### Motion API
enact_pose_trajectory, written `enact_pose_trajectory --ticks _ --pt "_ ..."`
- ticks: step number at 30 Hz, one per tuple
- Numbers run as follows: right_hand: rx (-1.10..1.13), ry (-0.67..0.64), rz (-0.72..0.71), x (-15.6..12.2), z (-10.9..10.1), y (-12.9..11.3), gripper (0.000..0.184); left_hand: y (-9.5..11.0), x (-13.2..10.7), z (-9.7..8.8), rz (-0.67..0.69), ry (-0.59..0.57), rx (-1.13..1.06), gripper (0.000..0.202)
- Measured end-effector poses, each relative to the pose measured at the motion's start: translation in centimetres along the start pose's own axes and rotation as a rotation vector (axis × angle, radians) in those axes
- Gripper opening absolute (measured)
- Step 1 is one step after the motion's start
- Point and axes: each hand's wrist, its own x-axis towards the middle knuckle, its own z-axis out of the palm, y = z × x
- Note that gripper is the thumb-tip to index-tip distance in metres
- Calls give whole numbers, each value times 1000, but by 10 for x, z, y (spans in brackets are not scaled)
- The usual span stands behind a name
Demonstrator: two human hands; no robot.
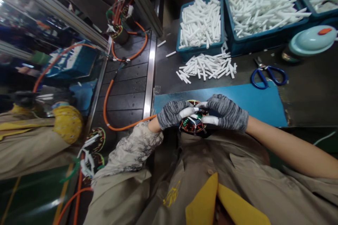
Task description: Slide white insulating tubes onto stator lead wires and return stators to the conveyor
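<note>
A round motor stator (194, 126) with copper windings, thin wires and a small green part sits at the table's front edge, close to my body. Over its left side is my left hand (175, 114), in a grey knitted glove with white fingertips. Its fingers are drawn together in a pinch above the windings. From the right, my right hand (227, 112), gloved alike, reaches in with thumb and fingers closed close to the left fingertips. White sleeving and wire ends show between the hands. What each pinch holds is too small to make out.
A blue mat (250, 102) lies under the work. Beyond are loose white tubes (208, 66), a bin of white tubes (178, 40), blue-handled scissors (260, 77) and a light-blue lidded container (311, 44). Left, an orange cable (107, 102) crosses the conveyor (129, 84); a co-worker's sleeve (67, 123) shows beyond.
</note>
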Motion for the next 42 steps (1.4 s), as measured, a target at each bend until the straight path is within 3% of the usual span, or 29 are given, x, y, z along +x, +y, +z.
enact_pose_trajectory --ticks 3,6,9,14,16,21,28,34,38,42 --pt "-133 147 11 -1 4 -7 42 4 2 0 3 17 -3 42" --pt "-327 247 -93 2 7 -13 32 9 5 0 -79 17 31 40" --pt "-462 269 -172 4 9 -17 23 10 5 0 -97 28 53 38" --pt "-473 314 -256 -5 11 -8 16 7 4 3 14 80 14 37" --pt "-443 381 -218 -11 9 1 13 8 5 2 10 99 -20 37" --pt "-225 475 47 -22 2 9 7 12 7 0 -71 89 -153 43" --pt "-24 418 77 -7 11 -13 17 13 7 -1 -106 84 -139 47" --pt "75 268 182 2 23 -9 27 15 7 -2 -127 62 -135 42" --pt "223 180 182 8 15 -3 24 16 7 -3 -131 56 -167 38" --pt "431 12 240 13 4 5 22 18 5 -5 -115 34 -170 36"
